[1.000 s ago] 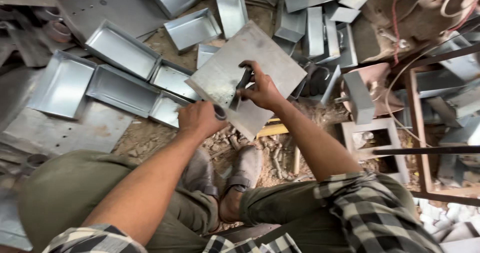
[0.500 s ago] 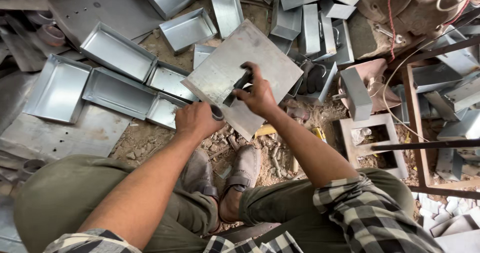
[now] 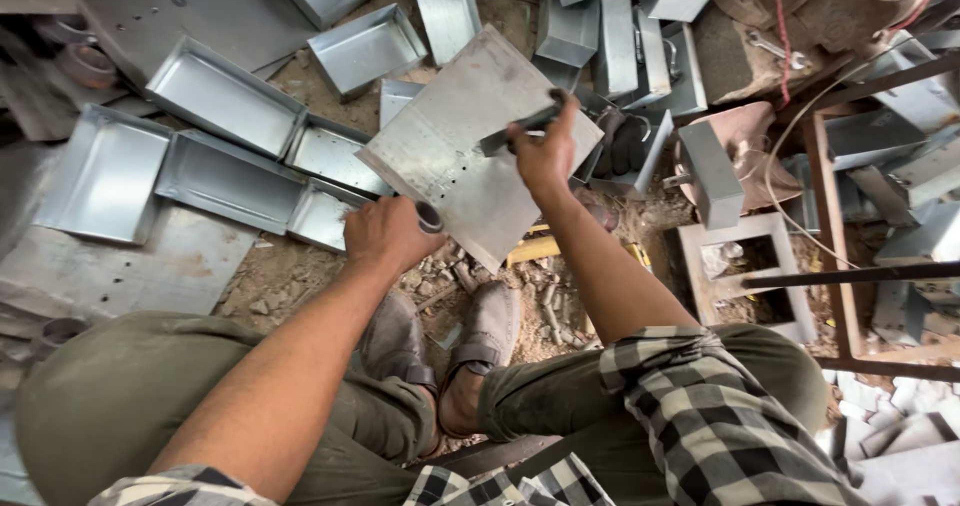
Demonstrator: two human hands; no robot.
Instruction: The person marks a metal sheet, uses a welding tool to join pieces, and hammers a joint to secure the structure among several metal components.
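Note:
A flat grey metal sheet (image 3: 455, 141) lies tilted on the dirt in front of my feet. My left hand (image 3: 385, 234) sits at its near left edge, closed around a short dark metal cylinder (image 3: 429, 216). My right hand (image 3: 545, 151) rests on the sheet's right side and grips a small grey metal bar (image 3: 515, 131) that lies across the sheet. Both forearms reach out over my knees, which are in olive trousers.
Several shallow metal trays (image 3: 222, 94) lie to the left and behind the sheet. Folded metal boxes (image 3: 612, 36) pile up at the back. A rusty frame (image 3: 840, 256) and a square metal block (image 3: 745, 266) stand at the right. Rubble covers the ground by my shoes (image 3: 485, 336).
My right hand has slid a little farther up the sheet with the bar. My left hand stays at the sheet's near edge with the cylinder.

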